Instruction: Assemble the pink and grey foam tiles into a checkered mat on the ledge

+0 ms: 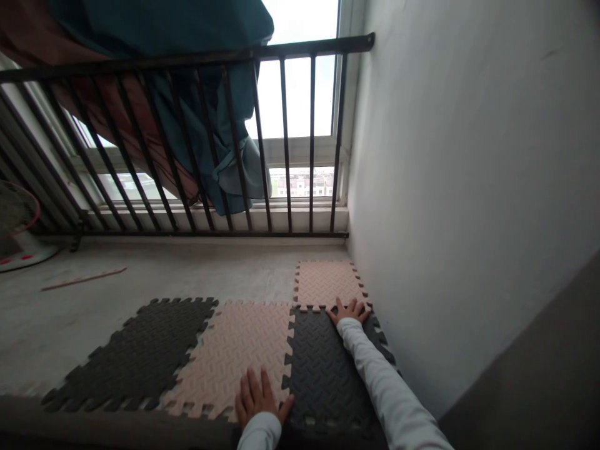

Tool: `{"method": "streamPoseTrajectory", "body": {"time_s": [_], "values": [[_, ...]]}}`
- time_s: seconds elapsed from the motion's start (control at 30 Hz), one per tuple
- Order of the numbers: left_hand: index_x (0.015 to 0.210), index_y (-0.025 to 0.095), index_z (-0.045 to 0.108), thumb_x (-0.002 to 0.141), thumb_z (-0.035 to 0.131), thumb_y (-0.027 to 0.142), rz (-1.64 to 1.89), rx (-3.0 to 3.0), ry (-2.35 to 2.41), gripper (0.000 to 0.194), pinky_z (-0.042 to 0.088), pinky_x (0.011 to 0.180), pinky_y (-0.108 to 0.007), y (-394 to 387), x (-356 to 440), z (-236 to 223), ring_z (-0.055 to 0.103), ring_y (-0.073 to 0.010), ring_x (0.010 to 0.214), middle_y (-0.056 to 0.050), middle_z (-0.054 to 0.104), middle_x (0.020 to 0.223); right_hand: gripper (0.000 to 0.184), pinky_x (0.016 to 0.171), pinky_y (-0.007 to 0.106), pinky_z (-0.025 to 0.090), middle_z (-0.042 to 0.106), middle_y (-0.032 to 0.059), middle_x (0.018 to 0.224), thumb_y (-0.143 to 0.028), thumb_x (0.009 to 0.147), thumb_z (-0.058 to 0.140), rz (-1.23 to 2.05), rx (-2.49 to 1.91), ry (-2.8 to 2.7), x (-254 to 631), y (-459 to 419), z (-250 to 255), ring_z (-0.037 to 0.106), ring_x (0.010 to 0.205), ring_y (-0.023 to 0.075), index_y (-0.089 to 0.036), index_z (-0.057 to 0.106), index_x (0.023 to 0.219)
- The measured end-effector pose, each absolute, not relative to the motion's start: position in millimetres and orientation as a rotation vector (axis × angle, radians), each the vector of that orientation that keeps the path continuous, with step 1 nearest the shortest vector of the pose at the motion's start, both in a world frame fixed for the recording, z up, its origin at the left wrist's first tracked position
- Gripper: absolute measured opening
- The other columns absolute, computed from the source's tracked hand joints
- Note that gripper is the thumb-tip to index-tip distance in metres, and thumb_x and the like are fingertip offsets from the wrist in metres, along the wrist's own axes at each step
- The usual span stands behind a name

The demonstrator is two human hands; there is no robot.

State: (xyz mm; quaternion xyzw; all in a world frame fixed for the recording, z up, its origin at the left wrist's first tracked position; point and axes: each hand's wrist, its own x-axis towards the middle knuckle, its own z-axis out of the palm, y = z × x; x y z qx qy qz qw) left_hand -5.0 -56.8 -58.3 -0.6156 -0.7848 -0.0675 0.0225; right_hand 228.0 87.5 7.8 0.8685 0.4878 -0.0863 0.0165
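Interlocking foam floor mats lie on the concrete floor. My left hand (259, 397) rests flat, fingers stretched out, on a pink mat (234, 350) near its seam with a dark grey mat (323, 362). My right hand (349, 310) reaches forward in a white sleeve. Its fingers are spread and press the joint between that dark grey mat and a second pink mat (325, 282) by the wall. Another dark grey mat (140, 353) is joined on the left. Neither hand holds anything.
A white wall (469, 187) runs along the right of the mats. A black metal railing (187, 144) stands before the window, with teal and brown cloth (187, 94) hung over it. A fan (19, 231) stands at far left, and a thin wooden strip (84, 279) lies on the floor.
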Motion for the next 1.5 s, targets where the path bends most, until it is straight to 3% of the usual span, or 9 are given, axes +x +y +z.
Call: {"method": "streamPoseTrajectory", "body": {"time_s": [0.37, 0.57, 0.77, 1.0, 1.2, 1.33, 1.5], "values": [[0.123, 0.015, 0.039, 0.058, 0.048, 0.059, -0.141, -1.875, -2.455, 0.079, 0.008, 0.100, -0.045, -59.5, -2.5, -50.8, 0.017, -0.0310, 0.124, -0.015, 0.027, 0.135, 0.069, 0.084, 0.062, -0.010, 0.013, 0.0151, 0.138, -0.069, 0.066, 0.030, -0.252, 2.695, 1.540, 233.9, 106.4, 2.7, 0.005, 0.122, 0.0400, -0.037, 0.022, 0.127], [0.124, 0.015, 0.036, 0.060, 0.047, 0.058, -0.145, -1.897, -2.496, 0.078, 0.006, 0.100, -0.045, -59.8, -2.9, -48.2, 0.015, -0.0306, 0.124, -0.015, 0.025, 0.136, 0.066, 0.089, 0.057, -0.007, 0.016, 0.0159, 0.137, -0.065, 0.071, 0.026, -0.137, 2.697, 1.614, 229.5, 104.4, -5.3, 0.011, 0.121, 0.0387, -0.033, 0.024, 0.128], [0.124, 0.015, 0.036, 0.059, 0.048, 0.058, -0.179, -1.906, -2.508, 0.079, 0.006, 0.100, -0.045, -57.8, -4.9, -55.7, 0.014, -0.0304, 0.125, -0.015, 0.024, 0.136, 0.066, 0.091, 0.057, -0.006, 0.015, 0.0166, 0.137, -0.062, 0.073, 0.026, -0.229, 2.657, 1.597, 227.0, 108.5, -2.3, 0.012, 0.122, 0.0367, -0.028, 0.021, 0.130], [0.124, 0.013, 0.037, 0.058, 0.049, 0.058, -0.225, -1.909, -2.517, 0.080, 0.006, 0.100, -0.046, -59.3, -2.7, -49.5, 0.014, -0.0319, 0.124, -0.016, 0.025, 0.135, 0.064, 0.101, 0.036, 0.005, 0.009, 0.0047, 0.141, -0.049, 0.077, 0.029, -0.326, 2.173, 2.162, 189.4, 97.9, -1.5, 0.004, 0.127, 0.0168, -0.020, 0.014, 0.132], [0.123, 0.016, 0.037, 0.059, 0.048, 0.058, -0.189, -1.874, -2.493, 0.078, 0.007, 0.100, -0.045, -60.1, -1.2, -47.6, 0.017, -0.0301, 0.124, -0.013, 0.028, 0.135, 0.059, 0.100, 0.040, 0.007, 0.032, 0.0134, 0.132, -0.047, 0.078, 0.028, -0.359, 2.097, 2.175, 168.6, 108.2, 9.1, 0.023, 0.122, 0.0207, -0.013, 0.033, 0.126], [0.124, 0.017, 0.037, 0.058, 0.047, 0.059, -0.163, -1.852, -2.500, 0.079, 0.007, 0.100, -0.046, -59.8, -0.2, -47.4, 0.017, -0.0296, 0.124, -0.012, 0.028, 0.135, 0.061, 0.101, 0.039, 0.008, 0.018, 0.0083, 0.138, -0.047, 0.079, 0.024, -0.378, 2.044, 2.229, 158.4, 107.1, 9.5, 0.012, 0.126, 0.0182, -0.014, 0.022, 0.130], [0.125, 0.016, 0.035, 0.060, 0.045, 0.059, -0.150, -1.885, -2.505, 0.078, 0.008, 0.100, -0.046, -61.4, -0.1, -41.2, 0.016, -0.0305, 0.124, -0.014, 0.025, 0.136, 0.062, 0.101, 0.036, 0.010, 0.020, 0.0102, 0.138, -0.049, 0.078, 0.028, -0.406, 2.034, 2.228, 152.4, 102.5, 7.9, 0.013, 0.125, 0.0203, -0.012, 0.027, 0.128]]}}
